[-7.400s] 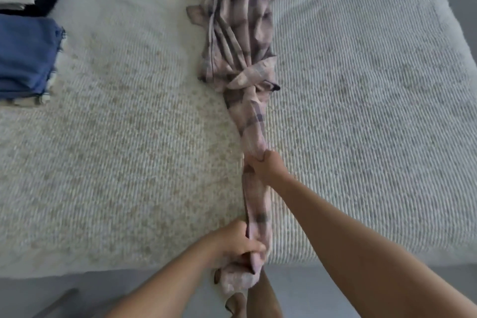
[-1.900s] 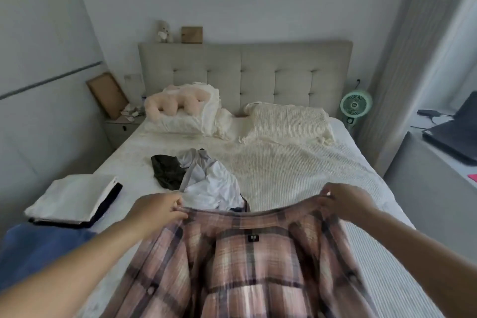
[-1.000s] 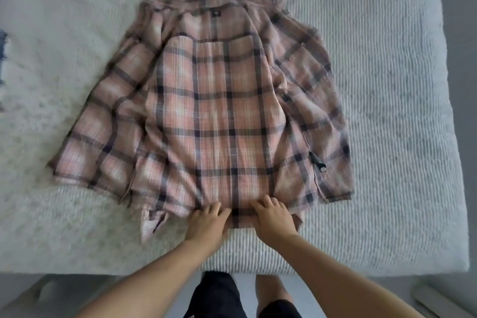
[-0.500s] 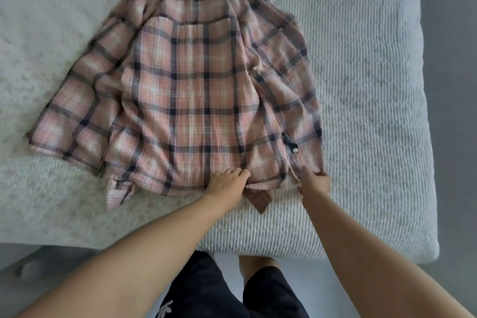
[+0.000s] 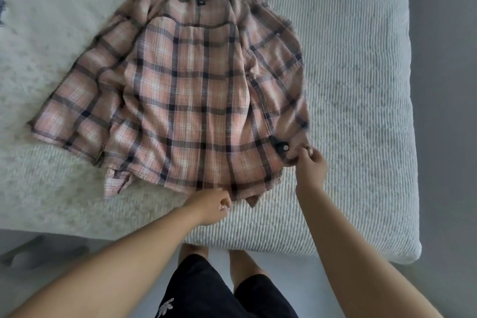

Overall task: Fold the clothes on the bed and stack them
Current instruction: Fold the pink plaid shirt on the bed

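Two hands work the pink plaid shirt (image 5: 191,90) spread back-up on the bed (image 5: 356,85): right hand (image 5: 311,164) pinches its right cuff, left hand (image 5: 213,205) curls at the hem, grip unclear.

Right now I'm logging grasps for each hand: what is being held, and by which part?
The right hand pinches the plaid shirt at its right sleeve cuff. The left hand grips the same shirt at its bottom hem.
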